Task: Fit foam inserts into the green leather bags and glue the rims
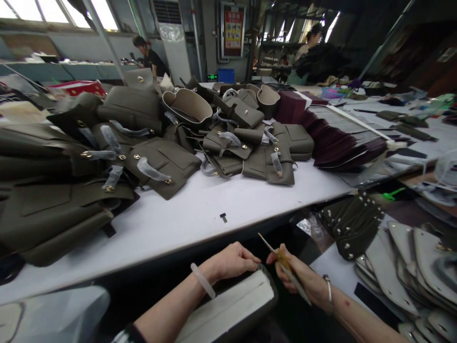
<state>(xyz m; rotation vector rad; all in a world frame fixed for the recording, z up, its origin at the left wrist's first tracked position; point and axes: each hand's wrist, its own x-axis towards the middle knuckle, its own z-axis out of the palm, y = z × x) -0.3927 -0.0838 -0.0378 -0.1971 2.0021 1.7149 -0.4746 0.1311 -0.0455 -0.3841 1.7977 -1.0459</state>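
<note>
A dark olive bag body with a pale, flat panel lies in front of me below the table edge. My left hand rests at its far corner, the fingers closed and pinching the dark edge. Just to the right, my right hand is wrapped round a slim pointed tool with a yellowish middle. Its thin tip points up and left, towards the table, and a grey flat end sticks out below the fist. The tip touches nothing; the tool's exact kind is unclear.
Olive handbags with plastic-wrapped handles are heaped across the white table. A small dark tab lies near its front edge. Maroon panels stand stacked at right. Grey shaped pieces pile up beside my right arm. Two people are further back.
</note>
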